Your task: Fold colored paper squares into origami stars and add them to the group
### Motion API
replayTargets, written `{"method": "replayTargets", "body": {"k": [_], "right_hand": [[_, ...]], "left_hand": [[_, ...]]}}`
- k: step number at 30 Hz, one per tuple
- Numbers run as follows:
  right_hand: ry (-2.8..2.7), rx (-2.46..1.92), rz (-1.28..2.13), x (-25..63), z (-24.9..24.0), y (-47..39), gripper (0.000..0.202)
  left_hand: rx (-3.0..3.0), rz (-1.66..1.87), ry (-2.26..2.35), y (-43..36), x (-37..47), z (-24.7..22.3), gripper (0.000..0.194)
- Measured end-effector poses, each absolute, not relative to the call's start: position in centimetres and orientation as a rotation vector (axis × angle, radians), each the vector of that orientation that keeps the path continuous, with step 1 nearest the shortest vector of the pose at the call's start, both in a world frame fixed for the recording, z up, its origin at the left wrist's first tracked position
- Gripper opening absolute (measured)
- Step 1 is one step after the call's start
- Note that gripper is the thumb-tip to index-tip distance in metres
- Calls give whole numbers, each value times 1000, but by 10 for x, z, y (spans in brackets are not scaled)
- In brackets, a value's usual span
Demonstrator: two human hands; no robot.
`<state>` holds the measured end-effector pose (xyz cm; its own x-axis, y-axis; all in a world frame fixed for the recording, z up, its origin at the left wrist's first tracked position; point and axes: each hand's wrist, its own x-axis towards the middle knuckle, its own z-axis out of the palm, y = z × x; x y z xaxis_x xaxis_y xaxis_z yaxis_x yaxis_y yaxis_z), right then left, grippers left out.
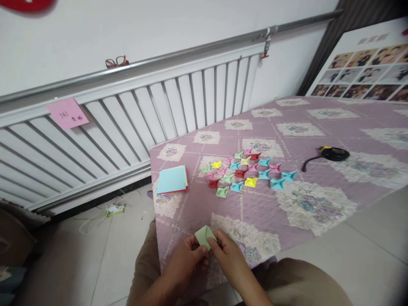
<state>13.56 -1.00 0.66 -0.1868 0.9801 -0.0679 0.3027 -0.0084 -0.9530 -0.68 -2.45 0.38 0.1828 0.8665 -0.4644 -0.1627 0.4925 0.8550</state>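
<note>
A small folded piece of pale green paper (205, 237) is held between both hands near the table's front edge. My left hand (188, 258) grips its left side, the thumb resting at its lower corner. My right hand (227, 254) pinches the right side, thumb on top of the paper. Beyond the hands lie several small folded paper pieces (240, 174) in rows, coloured pink, red, yellow, green and blue. To their left sits a stack of square paper (172, 179), light blue on top with red showing beneath.
The table has a purple floral cloth (197, 208). A black coiled cable (335, 154) lies at the right. Behind stands a white radiator (185, 102) with a pink note (68, 113) and glasses (117, 62) on the pipe. A photo board (366, 63) leans at the back right.
</note>
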Motion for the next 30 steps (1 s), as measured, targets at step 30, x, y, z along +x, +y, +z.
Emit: {"method": "replayTargets", "body": {"k": [30], "right_hand": [[-1231,-1329,1335,143,17,-11,24]], "left_hand": [[1048,635,1309,-36,-1,16,23]]}}
